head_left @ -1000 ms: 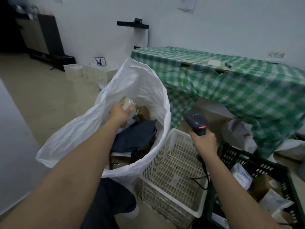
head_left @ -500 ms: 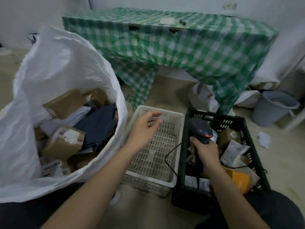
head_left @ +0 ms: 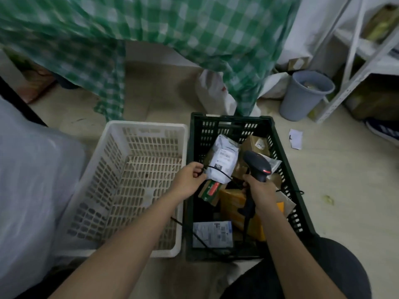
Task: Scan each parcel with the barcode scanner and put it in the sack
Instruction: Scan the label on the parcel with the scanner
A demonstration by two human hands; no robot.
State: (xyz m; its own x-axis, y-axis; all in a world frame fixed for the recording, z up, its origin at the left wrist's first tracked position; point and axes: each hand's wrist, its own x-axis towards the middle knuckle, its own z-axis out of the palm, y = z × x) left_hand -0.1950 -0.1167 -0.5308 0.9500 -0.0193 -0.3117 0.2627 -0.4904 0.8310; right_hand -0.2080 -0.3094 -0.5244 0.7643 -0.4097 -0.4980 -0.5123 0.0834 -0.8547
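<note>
A beige floor [head_left: 155, 100] is seen bearing a white crate [head_left: 138, 130], a dark crate [head_left: 285, 169] just beside it, a grey bin [head_left: 302, 100] and a paper scrap [head_left: 295, 139].

No legible text is being shown; labels on the white parcel [head_left: 223, 161] and flat parcel [head_left: 212, 234] are blurred.

Head view, steeply down, close.
</note>
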